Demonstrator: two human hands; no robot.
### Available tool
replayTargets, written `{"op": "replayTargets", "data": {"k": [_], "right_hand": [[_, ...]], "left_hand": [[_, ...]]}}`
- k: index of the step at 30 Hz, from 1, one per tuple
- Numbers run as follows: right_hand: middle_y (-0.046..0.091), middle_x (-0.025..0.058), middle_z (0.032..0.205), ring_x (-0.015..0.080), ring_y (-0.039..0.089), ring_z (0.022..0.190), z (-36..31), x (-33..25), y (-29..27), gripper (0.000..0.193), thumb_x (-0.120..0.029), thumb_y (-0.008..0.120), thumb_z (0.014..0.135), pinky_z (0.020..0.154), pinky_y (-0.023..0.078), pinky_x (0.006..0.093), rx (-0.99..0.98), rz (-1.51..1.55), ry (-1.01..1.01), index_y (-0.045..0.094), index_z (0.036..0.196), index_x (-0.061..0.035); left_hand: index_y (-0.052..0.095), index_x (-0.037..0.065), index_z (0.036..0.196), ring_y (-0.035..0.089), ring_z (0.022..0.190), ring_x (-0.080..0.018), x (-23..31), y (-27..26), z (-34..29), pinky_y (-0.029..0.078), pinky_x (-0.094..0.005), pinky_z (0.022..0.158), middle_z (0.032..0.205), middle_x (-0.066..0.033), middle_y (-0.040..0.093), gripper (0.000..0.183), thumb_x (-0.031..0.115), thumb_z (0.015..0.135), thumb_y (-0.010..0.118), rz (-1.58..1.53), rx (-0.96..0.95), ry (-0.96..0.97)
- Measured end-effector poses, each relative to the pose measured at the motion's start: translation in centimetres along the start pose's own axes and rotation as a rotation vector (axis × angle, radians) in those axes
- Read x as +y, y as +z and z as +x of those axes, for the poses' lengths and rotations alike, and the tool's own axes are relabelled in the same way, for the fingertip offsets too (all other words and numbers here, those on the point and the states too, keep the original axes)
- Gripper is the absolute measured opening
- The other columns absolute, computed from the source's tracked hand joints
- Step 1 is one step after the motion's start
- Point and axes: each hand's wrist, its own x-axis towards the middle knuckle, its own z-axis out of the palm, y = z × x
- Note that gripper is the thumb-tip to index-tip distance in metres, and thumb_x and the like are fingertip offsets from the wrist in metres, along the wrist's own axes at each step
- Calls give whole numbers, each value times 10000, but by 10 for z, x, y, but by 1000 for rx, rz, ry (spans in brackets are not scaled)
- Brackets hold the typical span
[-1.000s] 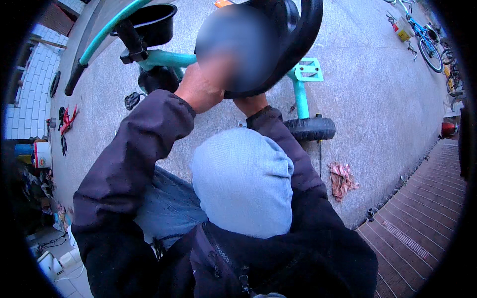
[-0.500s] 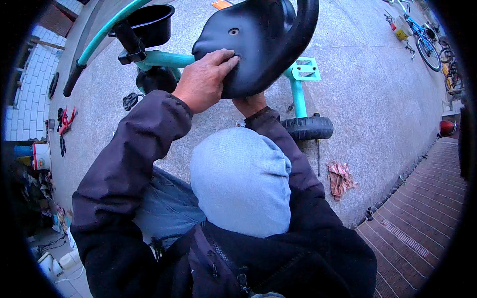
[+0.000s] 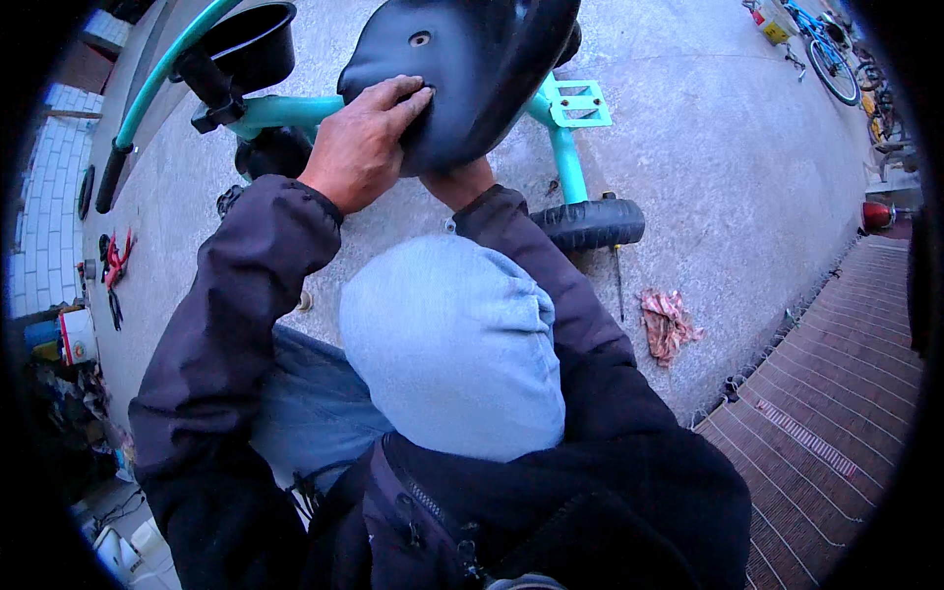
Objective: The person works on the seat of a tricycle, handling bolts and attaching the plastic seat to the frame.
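Observation:
A black molded seat [image 3: 467,69] with a recessed metal-ringed hole sits over the mint-green tube frame [image 3: 280,115] of a small ride-on cycle. My left hand [image 3: 362,143] lies over the seat's near left edge, its bent fingers together and pressed on the top; whether a small part is under the fingertips is hidden. Beneath the seat is my right hand [image 3: 459,183], its fingers out of sight. A black wheel [image 3: 590,224] and a slotted green bracket [image 3: 580,104] are to the right. Toward the left are a black basket [image 3: 246,49] and a handlebar grip [image 3: 114,179].
A screwdriver [image 3: 619,285] lies by the wheel, with a crumpled reddish rag [image 3: 671,324] beside it. A ribbed brown mat [image 3: 816,393] covers the lower right. Red-handled tools [image 3: 118,261] lie at the left; a blue bicycle [image 3: 831,69] is at the far right.
The whole view has shifted, so the cycle appears higher and further left. My left hand remains on the seat and my right hand remains beneath it.

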Motion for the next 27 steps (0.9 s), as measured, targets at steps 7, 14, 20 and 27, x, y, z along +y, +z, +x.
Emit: {"op": "replayTargets", "data": {"k": [7, 14, 20, 27], "right_hand": [[512, 87, 1324, 226, 488, 1224, 7, 10, 7, 401, -273, 500, 964, 1076, 375, 396, -69, -282, -145, 463, 1316, -85], [478, 88, 1358, 227, 456, 1252, 0, 7, 3, 389, -217, 447, 982, 1098, 342, 388, -42, -654, -153, 416, 1350, -92], [471, 110, 1363, 241, 418, 1288, 4, 10, 6, 430, -151, 501, 934, 1102, 326, 383, -73, -570, -160, 409, 1346, -69], [461, 109, 1373, 246, 406, 1294, 3, 3, -4, 454, -86, 520, 909, 1119, 297, 381, -258, -1944, -683, 401, 1347, -62]], "left_hand": [[529, 72, 1285, 513, 1193, -324, -2, -2, -2, 447, -379, 1000, 1321, -128, 498, 572, -87, 736, 540, 18, 0, 1], [523, 69, 1289, 523, 1175, -335, -7, 5, -3, 443, -388, 1000, 1311, -131, 502, 577, -87, 734, 534, 37, -83, -78], [521, 73, 1292, 524, 1175, -331, -5, 4, -1, 446, -383, 999, 1316, -127, 500, 587, -94, 729, 533, 63, -128, -104], [539, 99, 1300, 509, 1211, -312, -2, 1, -2, 440, -368, 1024, 1350, -112, 490, 544, -67, 783, 563, 70, -21, -27]]}}
